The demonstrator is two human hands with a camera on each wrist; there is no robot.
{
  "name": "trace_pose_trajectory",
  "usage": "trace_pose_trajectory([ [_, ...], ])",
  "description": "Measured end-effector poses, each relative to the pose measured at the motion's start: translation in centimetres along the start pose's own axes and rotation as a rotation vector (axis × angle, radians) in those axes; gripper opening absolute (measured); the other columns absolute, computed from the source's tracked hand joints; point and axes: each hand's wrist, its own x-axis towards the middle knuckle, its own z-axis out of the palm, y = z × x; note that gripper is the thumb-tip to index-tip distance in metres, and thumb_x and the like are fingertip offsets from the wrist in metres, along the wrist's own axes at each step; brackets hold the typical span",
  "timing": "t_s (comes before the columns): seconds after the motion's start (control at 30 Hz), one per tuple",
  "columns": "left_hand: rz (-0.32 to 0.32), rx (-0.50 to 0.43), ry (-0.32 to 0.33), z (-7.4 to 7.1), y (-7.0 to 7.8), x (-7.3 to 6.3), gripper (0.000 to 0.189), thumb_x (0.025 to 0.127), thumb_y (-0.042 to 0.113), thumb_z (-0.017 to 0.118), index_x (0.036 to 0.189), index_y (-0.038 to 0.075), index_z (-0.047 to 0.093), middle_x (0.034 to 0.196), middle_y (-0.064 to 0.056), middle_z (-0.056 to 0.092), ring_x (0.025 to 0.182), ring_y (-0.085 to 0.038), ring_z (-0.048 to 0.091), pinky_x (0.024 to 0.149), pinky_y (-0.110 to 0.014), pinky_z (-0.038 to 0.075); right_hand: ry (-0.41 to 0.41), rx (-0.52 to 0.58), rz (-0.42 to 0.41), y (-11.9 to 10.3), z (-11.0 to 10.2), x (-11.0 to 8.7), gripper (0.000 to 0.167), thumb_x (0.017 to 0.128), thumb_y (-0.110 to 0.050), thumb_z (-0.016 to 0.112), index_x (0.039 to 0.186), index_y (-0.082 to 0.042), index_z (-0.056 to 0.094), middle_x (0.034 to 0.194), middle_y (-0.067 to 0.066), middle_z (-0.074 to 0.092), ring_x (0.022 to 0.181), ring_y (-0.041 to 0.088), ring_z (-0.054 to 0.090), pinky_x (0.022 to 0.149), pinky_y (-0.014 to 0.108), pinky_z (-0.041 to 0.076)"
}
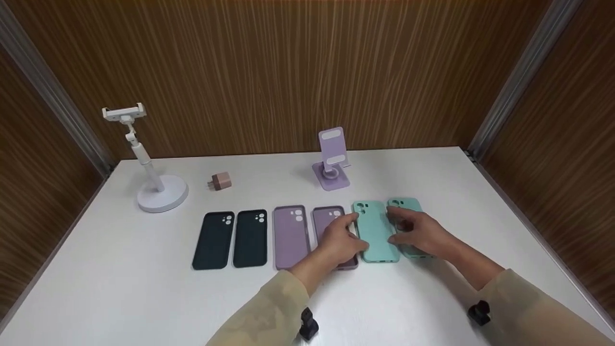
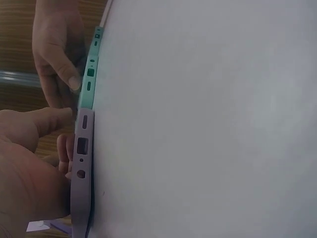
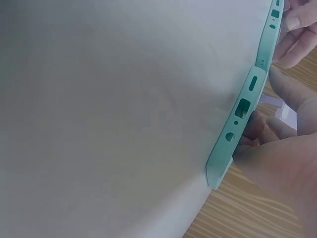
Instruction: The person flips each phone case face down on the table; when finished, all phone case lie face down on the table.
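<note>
Several phone cases lie flat in a row, inner side up. My left hand (image 1: 340, 239) reaches over a purple phone case (image 1: 350, 265), covering part of it, its index finger and thumb spread along the left edge of a teal phone case (image 1: 377, 235). On that case's right edge rest the spread thumb and index finger of my right hand (image 1: 425, 233), which partly hides a second teal phone case (image 1: 408, 203). Port cutouts show along the purple case's end (image 2: 82, 163) in the left wrist view and on the nearer teal case (image 3: 237, 124) in the right wrist view.
Left of the hands lie another purple case (image 1: 290, 240) and two dark cases (image 1: 251, 240). Behind the row stand a purple folding phone stand (image 1: 332, 154), a pink plug charger (image 1: 221, 181) and a white stand (image 1: 162, 194) with a tall arm. Wood-grain panels (image 1: 269, 77) surround the white table (image 1: 158, 307).
</note>
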Motion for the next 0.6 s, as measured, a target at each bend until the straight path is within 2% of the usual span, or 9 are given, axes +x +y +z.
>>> trace_pose_trajectory([
  [0.13, 0.027, -0.044, -0.003, -0.5, 0.5, -0.4, 0.073, 0.088, 0.005, 0.085, 0.154, 0.012, 0.055, 0.131, -0.007, 0.065, 0.083, -0.009, 0.063, 0.072, -0.024, 0.054, 0.028, 0.039, 0.016, -0.4, -0.2, -0.3, 0.076, 0.097, -0.02, 0.08, 0.162, -0.008, 0.043, 0.157, 0.02, 0.051, 0.132, 0.04, 0.058, 0.105, 0.049, 0.05],
  [0.23, 0.061, -0.09, -0.014, -1.2, 0.8, -0.9, 0.071, 0.089, 0.005, 0.084, 0.154, 0.013, 0.056, 0.142, -0.007, 0.06, 0.086, -0.008, 0.063, 0.068, -0.024, 0.054, 0.07, 0.052, 0.02, -0.8, -0.3, -0.6, 0.07, 0.1, -0.023, 0.076, 0.16, -0.006, 0.046, 0.154, 0.02, 0.055, 0.132, 0.04, 0.06, 0.102, 0.045, 0.053],
  [0.37, 0.127, -0.094, -0.018, -2.9, 0.9, -2.0, 0.069, 0.089, 0.006, 0.084, 0.153, 0.013, 0.057, 0.136, -0.009, 0.063, 0.086, -0.008, 0.064, 0.064, -0.024, 0.053, 0.128, 0.069, -0.001, -1.8, -0.1, -0.9, 0.061, 0.1, -0.025, 0.075, 0.154, -0.004, 0.054, 0.14, 0.018, 0.065, 0.12, 0.033, 0.066, 0.09, 0.031, 0.056],
  [0.43, 0.156, -0.072, -0.014, -4.0, 0.9, -2.5, 0.069, 0.089, 0.006, 0.084, 0.152, 0.013, 0.058, 0.138, -0.009, 0.063, 0.088, -0.009, 0.064, 0.064, -0.024, 0.053, 0.147, 0.081, -0.018, -2.4, 0.1, -0.9, 0.057, 0.1, -0.025, 0.076, 0.15, -0.004, 0.059, 0.134, 0.016, 0.068, 0.115, 0.029, 0.067, 0.086, 0.025, 0.055],
  [0.6, 0.195, -0.009, 0.001, -6.6, 0.5, -3.7, 0.068, 0.088, 0.006, 0.085, 0.15, 0.013, 0.06, 0.145, -0.009, 0.059, 0.094, -0.013, 0.063, 0.068, -0.028, 0.056, 0.145, 0.114, -0.066, -3.9, 1.2, -1.0, 0.05, 0.099, -0.02, 0.077, 0.144, -0.002, 0.063, 0.126, 0.014, 0.072, 0.111, 0.026, 0.068, 0.085, 0.02, 0.054],
])
